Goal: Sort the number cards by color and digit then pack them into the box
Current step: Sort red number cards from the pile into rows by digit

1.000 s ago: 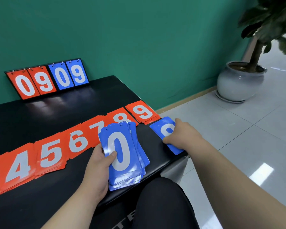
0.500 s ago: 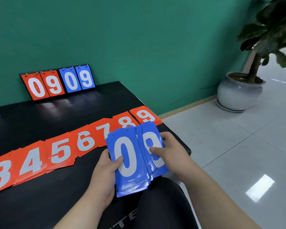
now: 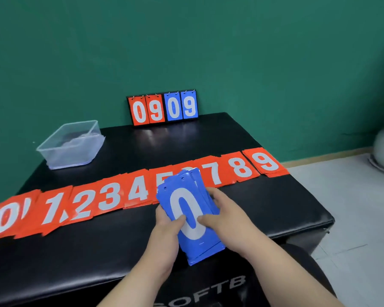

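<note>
Counter: black padded top [image 3: 124,251] that carries every item; a bare strip runs between the red row and the near edge.
Red row: orange-red number cards [image 3: 111,198] laid face up in a line from 0 at the far left to 9 at the right. The 5 and 6 are partly hidden behind the held cards.
Box: clear plastic box [image 3: 71,144] at the far left corner, behind the row and well apart from both hands. Its contents cannot be made out.
Scoreboard: flip stand [image 3: 163,107] upright against the wall, reading 0 9 in red and 0 9 in blue.
Blue stack: sheaf of blue cards [image 3: 205,249] held above the near middle of the counter, slightly fanned at the top. Its long axis points away from the person, with the punched ends toward the row.
Left hand: the left hand [image 3: 164,229] grips the stack along its left edge, thumb laid on the face.
Right hand: the right hand [image 3: 224,216] grips the right edge, fingers curled behind, thumb on the face.
Top card: blue 0 [image 3: 186,209], face up.
Governing relation: the red 0 [image 3: 5,218] lies well to the left of both hands, at the far end of the row. The left hand is the nearer one.
Assessment: red appears sorted; blue is not yet laid out. A matching blue 0 would probably travel leftward along the bare strip, its long axis kept as it is now.
</note>
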